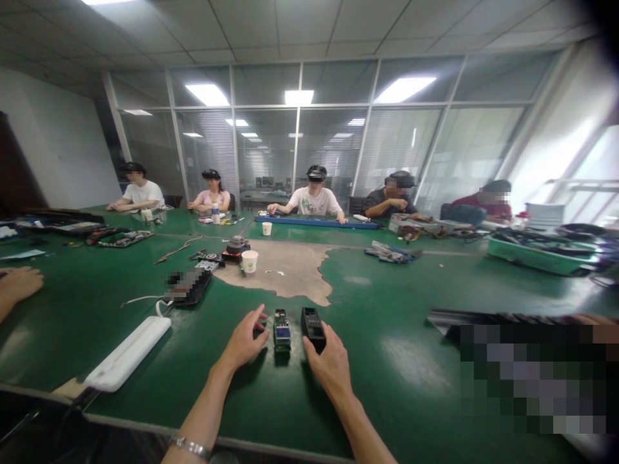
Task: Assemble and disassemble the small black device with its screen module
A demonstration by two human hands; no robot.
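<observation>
A narrow green circuit board [282, 335] with a small bluish screen lies on the table in front of me. My left hand [246, 338] is just to its left, fingers curved and apart, with nothing in them. On the board's other side is a black plastic housing [313, 322] with cutouts in its face. My right hand [331, 361] grips this housing by its near end, thumb on the left side and fingers on the right. A small gap separates the housing from the board.
A white power strip [130, 354] and a dark device [191, 285] lie to the left. Paper cups [249, 261] stand beyond, near a torn brown patch [290, 264]. A green basket [536, 254] of cables is at right. Several people sit around the green table [387, 290].
</observation>
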